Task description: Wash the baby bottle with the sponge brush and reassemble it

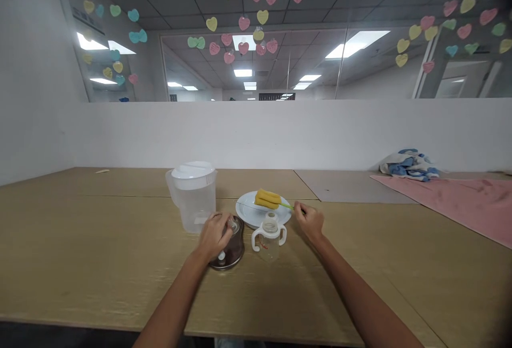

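My right hand (309, 220) is closed on the thin green handle of a yellow sponge brush (268, 199). The sponge head lies over a white plate (246, 215). In front of the plate stands a clear baby bottle (270, 247) with two white side handles. My left hand (216, 234) is closed at a small clear piece (233, 226), partly hidden by the fingers, above a dark brown tray (237, 249). A small white part (221, 256) rests on that tray. Just behind my left hand is a translucent pitcher (196, 199) with a white lid.
A brown table (100, 262) spreads beneath everything, with a grey panel (340, 185) at the back. On the right lie a pink cloth (460, 204) and a crumpled blue-and-white cloth (410, 166). A small flat piece (102, 171) is at the back left. A white wall (256, 135) bounds the table.
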Tool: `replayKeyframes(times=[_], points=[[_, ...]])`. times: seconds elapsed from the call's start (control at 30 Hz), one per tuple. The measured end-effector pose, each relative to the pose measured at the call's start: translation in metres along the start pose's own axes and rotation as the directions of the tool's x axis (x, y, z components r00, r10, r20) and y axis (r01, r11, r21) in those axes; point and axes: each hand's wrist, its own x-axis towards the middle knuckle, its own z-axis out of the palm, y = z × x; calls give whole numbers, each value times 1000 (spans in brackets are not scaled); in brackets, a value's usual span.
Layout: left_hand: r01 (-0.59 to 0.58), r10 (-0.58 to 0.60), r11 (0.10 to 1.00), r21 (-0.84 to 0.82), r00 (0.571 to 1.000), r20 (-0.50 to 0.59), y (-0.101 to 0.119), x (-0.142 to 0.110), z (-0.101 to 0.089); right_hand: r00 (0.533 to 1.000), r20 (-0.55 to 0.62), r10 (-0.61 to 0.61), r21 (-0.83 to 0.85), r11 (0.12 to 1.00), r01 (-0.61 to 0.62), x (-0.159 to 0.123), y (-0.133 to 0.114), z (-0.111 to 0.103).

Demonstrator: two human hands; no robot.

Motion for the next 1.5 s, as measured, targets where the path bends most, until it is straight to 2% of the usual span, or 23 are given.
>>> replayKeyframes(times=[0.13, 0.3, 0.5, 0.63, 0.83, 1.0, 1.1, 1.2, 1.27, 1.33, 1.4, 1.5], points=[[-100, 96, 993, 57, 993, 73, 1, -2, -1, 999, -5, -38, -20, 999, 38, -1, 0, 0], [-94, 74, 986, 135, 986, 148, -3, -1, 10, 997, 2, -81, -33, 996, 81, -1, -2, -2], [-89, 72, 985, 149, 991, 114, -5, -4, 11, 998, -36, -60, -30, 998, 59, 1, -2, -1], [-67, 49, 969, 236, 996, 80, 0, -5, 9, 999, -43, 10, -22, 1000, -11, 2, -1, 0], [-90, 76, 920, 380, 996, 53, 7, -2, 8, 999, -22, 34, -37, 999, -35, 2, -2, 2], [-144, 117, 887, 438, 989, 88, 8, 0, 9, 997, -28, 67, -34, 997, -68, 3, -5, 1], [-130, 122, 903, 409, 991, 46, 14, 14, 8, 990, -47, 131, -8, 991, -132, 4, -6, 0], [-88, 85, 953, 290, 996, 22, 29, 46, 16, 975, -62, 215, 39, 976, -213, 6, -4, 0], [-70, 50, 979, 190, 993, 107, 40, 70, 28, 967, -62, 248, 64, 968, -244, 6, -3, 0], [-33, -12, 988, 153, 958, 287, 46, 90, 42, 960, -56, 273, 77, 960, -269, 7, -1, -1], [-13, -40, 989, 149, 936, 350, 46, 102, 56, 950, -44, 308, 88, 949, -303, 8, 0, -3], [-15, -39, 991, 136, 920, 390, 40, 106, 67, 937, -29, 347, 98, 934, -343, 10, 0, -5]])
